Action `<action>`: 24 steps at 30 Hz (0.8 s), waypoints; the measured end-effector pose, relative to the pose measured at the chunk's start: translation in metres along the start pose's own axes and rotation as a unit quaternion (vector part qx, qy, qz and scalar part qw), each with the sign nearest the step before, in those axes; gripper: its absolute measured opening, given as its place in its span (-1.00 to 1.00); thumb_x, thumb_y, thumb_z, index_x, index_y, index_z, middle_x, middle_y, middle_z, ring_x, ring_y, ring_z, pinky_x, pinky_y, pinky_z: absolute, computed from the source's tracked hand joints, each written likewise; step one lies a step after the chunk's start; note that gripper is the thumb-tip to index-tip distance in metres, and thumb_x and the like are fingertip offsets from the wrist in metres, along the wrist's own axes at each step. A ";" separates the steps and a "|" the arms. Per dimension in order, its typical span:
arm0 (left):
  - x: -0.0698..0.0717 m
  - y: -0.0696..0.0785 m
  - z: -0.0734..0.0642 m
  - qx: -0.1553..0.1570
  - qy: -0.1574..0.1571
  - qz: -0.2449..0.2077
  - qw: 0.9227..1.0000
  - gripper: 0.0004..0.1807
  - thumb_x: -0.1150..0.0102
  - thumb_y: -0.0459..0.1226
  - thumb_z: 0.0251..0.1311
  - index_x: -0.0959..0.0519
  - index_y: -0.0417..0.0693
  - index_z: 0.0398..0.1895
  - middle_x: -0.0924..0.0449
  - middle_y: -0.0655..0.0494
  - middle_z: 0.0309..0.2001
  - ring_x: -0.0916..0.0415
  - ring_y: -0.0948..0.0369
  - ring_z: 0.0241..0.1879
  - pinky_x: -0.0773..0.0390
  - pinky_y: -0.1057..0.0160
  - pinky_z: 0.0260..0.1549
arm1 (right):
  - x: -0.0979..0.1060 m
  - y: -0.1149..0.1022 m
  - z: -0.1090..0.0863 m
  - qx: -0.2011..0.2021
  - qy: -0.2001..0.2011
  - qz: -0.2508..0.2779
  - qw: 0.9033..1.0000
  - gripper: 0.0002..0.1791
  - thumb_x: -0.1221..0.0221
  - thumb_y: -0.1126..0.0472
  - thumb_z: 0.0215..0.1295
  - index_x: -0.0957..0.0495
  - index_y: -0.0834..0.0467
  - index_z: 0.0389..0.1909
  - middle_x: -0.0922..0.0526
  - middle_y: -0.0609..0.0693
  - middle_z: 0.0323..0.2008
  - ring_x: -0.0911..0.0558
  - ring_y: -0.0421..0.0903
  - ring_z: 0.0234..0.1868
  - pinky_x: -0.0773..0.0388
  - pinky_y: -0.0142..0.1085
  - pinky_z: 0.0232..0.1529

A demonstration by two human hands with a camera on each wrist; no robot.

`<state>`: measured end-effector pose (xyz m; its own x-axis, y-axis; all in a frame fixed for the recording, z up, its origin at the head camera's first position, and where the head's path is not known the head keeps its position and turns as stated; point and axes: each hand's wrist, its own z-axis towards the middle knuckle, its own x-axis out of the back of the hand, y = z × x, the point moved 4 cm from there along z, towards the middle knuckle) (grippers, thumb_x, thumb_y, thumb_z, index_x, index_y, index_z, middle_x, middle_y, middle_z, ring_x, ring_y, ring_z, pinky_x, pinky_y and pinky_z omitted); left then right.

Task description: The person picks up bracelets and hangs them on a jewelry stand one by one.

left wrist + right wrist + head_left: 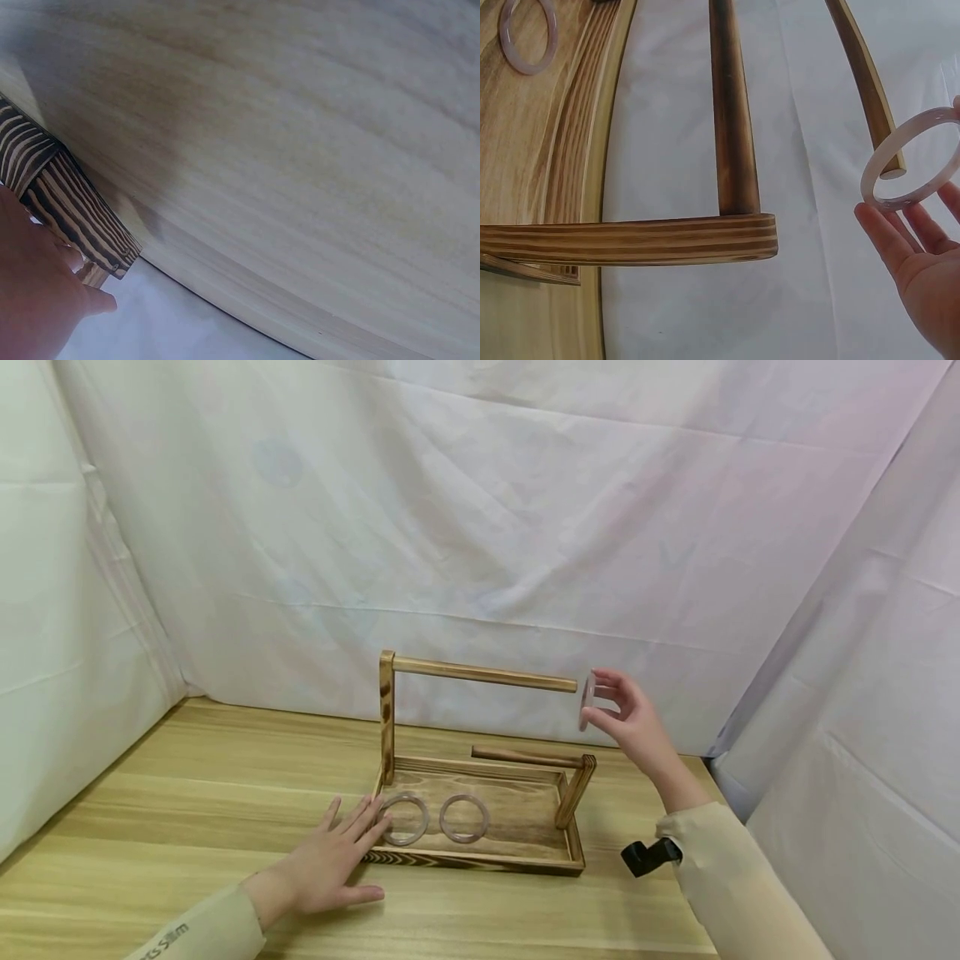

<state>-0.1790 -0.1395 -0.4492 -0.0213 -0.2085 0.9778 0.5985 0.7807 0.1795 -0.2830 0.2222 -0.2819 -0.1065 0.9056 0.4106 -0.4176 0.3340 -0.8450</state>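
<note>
My right hand [628, 718] pinches a pale translucent bangle [587, 700] between thumb and fingers, held upright at the free end of the upper wooden bar [487, 673]. In the right wrist view the bar's round end shows against the ring of the bangle [904, 142]. The bar belongs to a wooden rack with a shallow tray base [517, 810]. My left hand [330, 860] rests with spread fingers on the tray's front left corner. Two more bangles lie in the tray: one [403, 820] beside the left fingertips, another [463, 819] to its right.
A lower wooden bar [528, 757] juts leftward from a short post [576, 792] at the tray's right side. The tall post [387, 718] stands at the left. White cloth [480, 527] hangs behind and on both sides of the wooden table [225, 793].
</note>
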 end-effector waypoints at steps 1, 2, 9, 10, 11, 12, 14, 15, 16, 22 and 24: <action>-0.001 0.000 0.000 0.003 -0.003 -0.001 1.000 -0.03 0.13 0.34 0.13 -0.16 -0.18 0.39 0.02 -0.22 0.45 0.05 -0.14 0.43 0.85 0.29 0.21 | 0.000 0.001 0.002 -0.003 -0.002 -0.001 1.000 -0.39 -0.17 0.29 0.26 -0.19 0.25 0.29 -0.38 -0.09 0.08 -0.40 -0.30 0.08 -0.43 -0.62 -0.02; -0.001 0.000 0.000 0.003 -0.003 0.001 1.000 -0.03 0.13 0.34 0.13 -0.16 -0.17 0.39 0.02 -0.22 0.45 0.05 -0.14 0.43 0.85 0.30 0.20 | 0.000 0.001 0.003 -0.006 -0.004 0.000 1.000 -0.39 -0.17 0.28 0.26 -0.18 0.25 0.30 -0.37 -0.05 0.10 -0.40 -0.30 0.08 -0.43 -0.62 -0.01; -0.001 -0.001 -0.001 0.000 -0.001 0.010 1.000 -0.04 0.13 0.34 0.13 -0.17 -0.17 0.39 0.01 -0.22 0.44 0.03 -0.14 0.42 0.88 0.32 0.19 | -0.002 0.005 0.012 -0.010 -0.017 0.001 1.000 -0.36 -0.16 0.27 0.26 -0.15 0.26 0.32 -0.30 0.16 0.19 -0.38 -0.33 0.08 -0.41 -0.63 -0.01; 0.000 -0.001 -0.001 0.000 -0.001 0.011 1.000 -0.04 0.12 0.34 0.13 -0.17 -0.17 0.39 0.01 -0.22 0.44 0.03 -0.14 0.42 0.89 0.32 0.19 | -0.002 0.006 0.013 -0.010 -0.017 0.000 1.000 -0.36 -0.17 0.27 0.26 -0.15 0.26 0.32 -0.31 0.15 0.19 -0.38 -0.33 0.08 -0.41 -0.62 -0.02; 0.000 -0.001 -0.001 0.000 0.000 0.013 1.000 -0.04 0.12 0.34 0.13 -0.17 -0.17 0.39 0.01 -0.22 0.44 0.03 -0.14 0.42 0.88 0.32 0.19 | -0.003 0.007 0.014 -0.010 -0.017 -0.001 1.000 -0.36 -0.17 0.27 0.26 -0.15 0.26 0.31 -0.31 0.12 0.18 -0.38 -0.33 0.08 -0.41 -0.62 -0.02; 0.000 -0.001 -0.001 0.000 0.001 0.012 1.000 -0.04 0.12 0.34 0.13 -0.17 -0.17 0.39 0.01 -0.22 0.44 0.03 -0.14 0.42 0.87 0.31 0.20 | -0.003 0.007 0.015 -0.009 -0.018 0.000 1.000 -0.36 -0.17 0.27 0.26 -0.16 0.26 0.31 -0.32 0.10 0.17 -0.38 -0.33 0.08 -0.41 -0.62 -0.02; 0.000 -0.001 -0.002 0.002 0.001 0.008 1.000 -0.04 0.12 0.34 0.13 -0.17 -0.18 0.39 0.02 -0.22 0.44 0.04 -0.14 0.42 0.85 0.29 0.21 | -0.004 0.008 0.016 -0.007 -0.021 0.001 1.000 -0.36 -0.18 0.27 0.25 -0.16 0.27 0.31 -0.31 0.11 0.18 -0.38 -0.32 0.08 -0.43 -0.61 -0.02; 0.000 -0.001 -0.002 -0.001 0.004 0.009 1.000 -0.04 0.11 0.33 0.13 -0.17 -0.19 0.38 0.00 -0.23 0.44 0.03 -0.15 0.42 0.83 0.23 0.24 | -0.005 0.008 0.017 -0.006 -0.022 0.003 1.000 -0.35 -0.18 0.28 0.24 -0.16 0.27 0.31 -0.31 0.10 0.18 -0.38 -0.32 0.08 -0.44 -0.61 -0.01; 0.000 -0.001 -0.002 -0.001 0.004 0.006 1.000 -0.04 0.11 0.33 0.13 -0.17 -0.19 0.39 0.01 -0.23 0.44 0.03 -0.15 0.42 0.82 0.22 0.25 | -0.005 0.007 0.017 -0.005 -0.024 0.004 1.000 -0.36 -0.18 0.28 0.24 -0.16 0.27 0.30 -0.30 0.12 0.19 -0.38 -0.33 0.08 -0.45 -0.61 -0.02; 0.000 -0.001 -0.002 0.002 -0.001 0.003 1.000 -0.04 0.12 0.34 0.13 -0.16 -0.18 0.39 0.01 -0.22 0.44 0.05 -0.14 0.43 0.87 0.30 0.20 | -0.012 0.003 0.020 0.005 -0.036 0.005 0.999 -0.37 -0.17 0.34 0.24 -0.16 0.31 0.30 -0.28 0.10 0.20 -0.38 -0.31 0.08 -0.47 -0.59 0.00; 0.000 -0.001 -0.002 0.001 -0.002 0.006 1.000 -0.04 0.13 0.34 0.13 -0.16 -0.17 0.40 0.02 -0.21 0.45 0.05 -0.14 0.43 0.88 0.32 0.19 | -0.013 0.002 0.021 0.007 -0.038 0.005 0.999 -0.37 -0.16 0.36 0.24 -0.15 0.32 0.30 -0.28 0.12 0.19 -0.39 -0.31 0.07 -0.47 -0.59 0.00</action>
<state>-0.1779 -0.1409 -0.4499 -0.0179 -0.1960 0.9804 0.5975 0.7841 0.1677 -0.3013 0.2056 -0.2823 -0.1787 0.8865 0.4268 -0.4282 0.3204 -0.8450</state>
